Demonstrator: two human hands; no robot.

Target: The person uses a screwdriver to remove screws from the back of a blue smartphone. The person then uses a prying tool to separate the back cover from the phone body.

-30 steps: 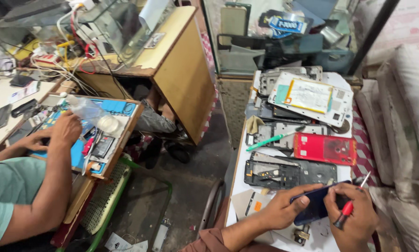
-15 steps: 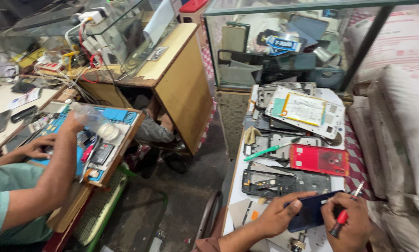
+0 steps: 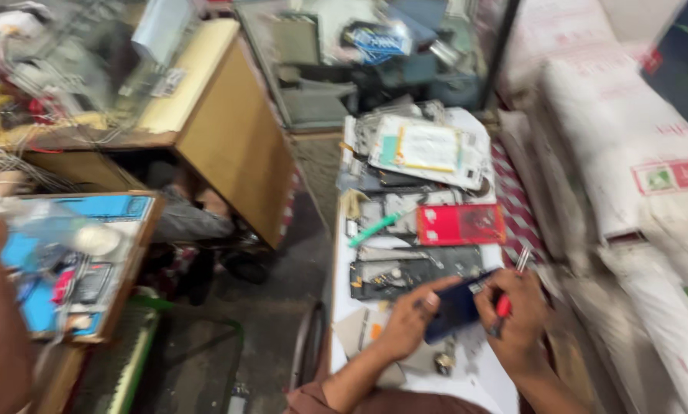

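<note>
Head view: dark blue phone point(image 3: 457, 307) between both hands (gripped).

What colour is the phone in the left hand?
Dark blue phone, head view.

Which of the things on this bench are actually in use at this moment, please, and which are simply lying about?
In use:
- dark blue phone, steadied by the left hand
- red-handled screwdriver, held in the right hand

Lying about:
- red phone cover
- green-handled tool
- opened dark phone frame
- white panel on the stack behind
- white sacks to the right
</note>
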